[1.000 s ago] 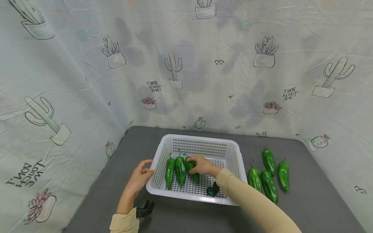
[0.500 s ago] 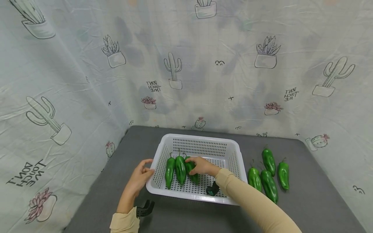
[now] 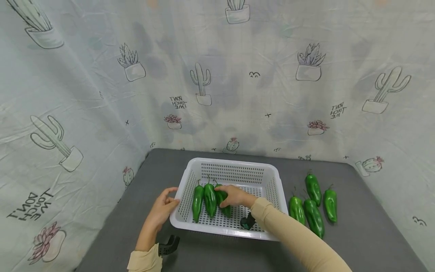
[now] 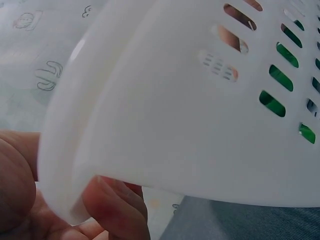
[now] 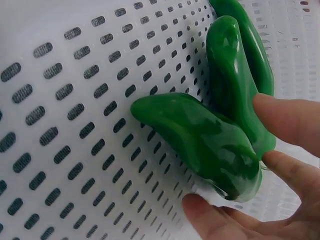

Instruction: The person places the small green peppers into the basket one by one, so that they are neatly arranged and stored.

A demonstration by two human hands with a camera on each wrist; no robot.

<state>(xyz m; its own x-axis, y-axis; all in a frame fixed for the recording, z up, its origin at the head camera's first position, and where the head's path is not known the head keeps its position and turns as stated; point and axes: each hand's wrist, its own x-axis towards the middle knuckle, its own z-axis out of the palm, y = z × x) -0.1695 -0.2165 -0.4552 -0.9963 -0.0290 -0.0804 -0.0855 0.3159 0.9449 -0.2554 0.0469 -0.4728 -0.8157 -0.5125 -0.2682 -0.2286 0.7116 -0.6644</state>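
Note:
A white perforated plastic basket (image 3: 234, 231) stands on the table. My left hand (image 3: 160, 209) grips its left rim; the left wrist view shows fingertips (image 4: 112, 207) curled under the rim. Three green peppers lie side by side inside: a left one (image 3: 198, 202), a middle one (image 3: 210, 200) and a right one (image 3: 225, 211). Over the right pepper is my right hand (image 3: 235, 196), thumb and fingers spread loosely about it. In the right wrist view a gap shows between that pepper (image 5: 200, 145) and one fingertip (image 5: 197, 205), while another finger (image 5: 290, 117) is against the neighbouring pepper (image 5: 232, 75).
Several more green peppers (image 3: 313, 217) lie on the grey table (image 3: 367, 226) to the right of the basket. A patterned cloth (image 3: 238, 94) hangs behind and along the sides. Black wrist-camera mounts (image 3: 169, 245) sit at both wrists.
The lower end of the right pepper has shifted slightly left, towards the middle one. My right thumb has moved a little nearer the basket's front. The left hand keeps its place on the rim.

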